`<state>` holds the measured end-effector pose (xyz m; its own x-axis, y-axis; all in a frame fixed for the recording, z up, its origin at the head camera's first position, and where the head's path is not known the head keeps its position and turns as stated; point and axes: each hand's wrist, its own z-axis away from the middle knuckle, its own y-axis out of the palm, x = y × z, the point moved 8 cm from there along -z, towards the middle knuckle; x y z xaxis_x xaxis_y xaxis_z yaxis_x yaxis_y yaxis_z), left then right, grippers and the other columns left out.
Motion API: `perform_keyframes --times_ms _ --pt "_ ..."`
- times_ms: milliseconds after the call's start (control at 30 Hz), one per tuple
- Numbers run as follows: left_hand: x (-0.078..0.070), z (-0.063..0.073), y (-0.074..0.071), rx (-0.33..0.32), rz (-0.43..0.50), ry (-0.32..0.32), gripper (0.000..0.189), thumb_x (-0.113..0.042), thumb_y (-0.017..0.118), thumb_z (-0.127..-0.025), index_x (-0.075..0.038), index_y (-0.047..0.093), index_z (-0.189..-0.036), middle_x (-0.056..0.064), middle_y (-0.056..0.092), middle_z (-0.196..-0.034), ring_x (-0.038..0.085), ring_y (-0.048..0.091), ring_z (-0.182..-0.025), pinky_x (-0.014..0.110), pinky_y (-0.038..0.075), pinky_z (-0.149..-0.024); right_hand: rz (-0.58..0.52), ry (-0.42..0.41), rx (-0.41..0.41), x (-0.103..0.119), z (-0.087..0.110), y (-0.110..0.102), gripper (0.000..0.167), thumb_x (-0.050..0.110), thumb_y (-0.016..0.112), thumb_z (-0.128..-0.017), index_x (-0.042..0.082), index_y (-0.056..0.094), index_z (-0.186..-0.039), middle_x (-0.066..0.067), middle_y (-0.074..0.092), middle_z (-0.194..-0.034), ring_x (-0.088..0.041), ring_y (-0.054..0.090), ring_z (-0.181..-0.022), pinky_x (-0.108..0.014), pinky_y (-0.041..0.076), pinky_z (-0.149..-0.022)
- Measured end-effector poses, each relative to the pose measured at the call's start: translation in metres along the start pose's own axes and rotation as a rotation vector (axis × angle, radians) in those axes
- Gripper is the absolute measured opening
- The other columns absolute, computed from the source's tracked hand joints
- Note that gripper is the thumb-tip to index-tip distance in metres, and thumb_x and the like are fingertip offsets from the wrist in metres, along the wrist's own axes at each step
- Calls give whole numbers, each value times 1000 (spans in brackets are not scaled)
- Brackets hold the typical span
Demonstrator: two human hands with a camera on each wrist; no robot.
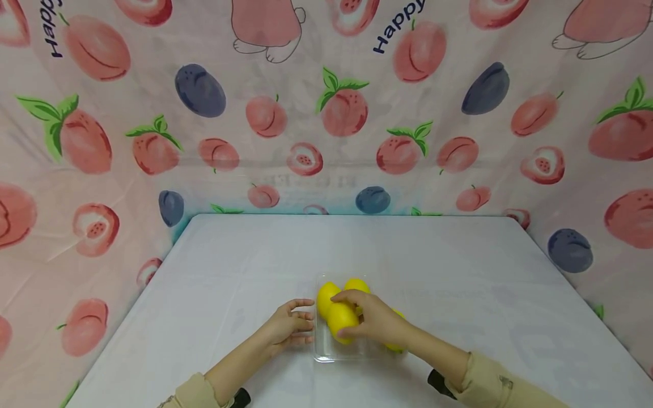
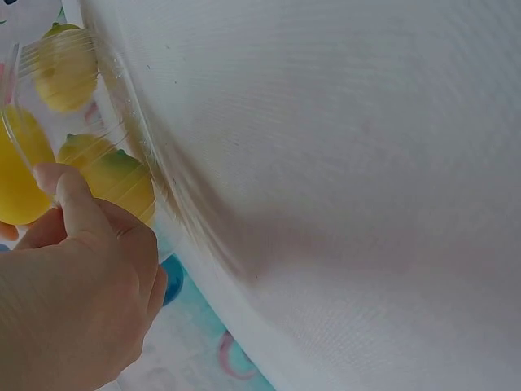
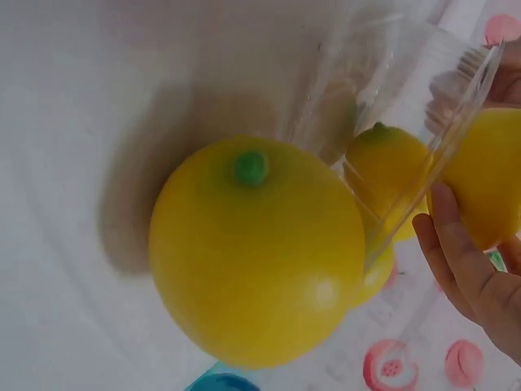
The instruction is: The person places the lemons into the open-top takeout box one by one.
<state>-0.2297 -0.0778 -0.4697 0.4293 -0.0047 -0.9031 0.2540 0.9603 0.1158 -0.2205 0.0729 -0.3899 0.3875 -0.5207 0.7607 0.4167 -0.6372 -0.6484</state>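
A clear plastic box stands on the white table, with one yellow lemon at its back left and another lemon at its back right. Over the box my right hand holds a third lemon between thumb and fingers. My left hand rests its extended fingers along the box's left wall. One more lemon, with a green tip, lies on the table just outside the right wall; in the head view my right hand and forearm partly cover it.
The white tabletop stretches out behind and to both sides of the box. A fruit-printed cloth hangs behind the table and along its sides. A dark strap end shows by the right sleeve.
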Motion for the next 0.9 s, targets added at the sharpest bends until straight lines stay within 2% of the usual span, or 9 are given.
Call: perform_keyframes --times_ms 200,433,500,600,800,900 --pt "0 -2 1 14 -1 7 51 8 57 -86 0 38 -133 3 52 -91 12 55 -74 28 59 -67 32 -3 -6 3 0 9 55 21 79 -76 6 55 -123 -13 53 -130 -30 51 -116 -50 48 -97" --pt "-1 -2 2 27 -5 10 51 6 58 -86 0 38 -133 2 52 -92 12 56 -74 27 59 -68 146 -29 -25 5 -2 16 54 21 81 -72 7 58 -119 -10 52 -118 -21 52 -100 -30 52 -80" --pt "-2 -3 2 33 -4 13 51 7 57 -86 1 37 -133 2 52 -91 12 56 -74 28 59 -68 163 -32 -21 6 -1 18 54 23 81 -72 8 58 -119 -9 53 -117 -20 53 -98 -29 52 -80" --pt "-1 -3 3 34 -3 13 51 7 57 -86 1 37 -133 3 51 -93 12 55 -74 28 59 -69 172 -30 -14 7 -1 20 54 25 81 -72 9 59 -119 -7 53 -116 -20 54 -99 -32 52 -83" --pt "2 -2 2 25 -2 3 51 7 55 -86 0 37 -133 4 52 -95 12 56 -76 26 59 -68 193 -23 -7 7 -1 24 55 32 78 -74 9 60 -121 -5 56 -120 -23 53 -107 -45 49 -95" --pt "2 -1 1 20 -8 3 50 7 55 -87 0 37 -133 4 52 -95 12 56 -76 26 59 -67 203 -26 -2 7 -1 26 56 33 77 -75 8 59 -122 -5 58 -122 -24 53 -111 -46 47 -97"
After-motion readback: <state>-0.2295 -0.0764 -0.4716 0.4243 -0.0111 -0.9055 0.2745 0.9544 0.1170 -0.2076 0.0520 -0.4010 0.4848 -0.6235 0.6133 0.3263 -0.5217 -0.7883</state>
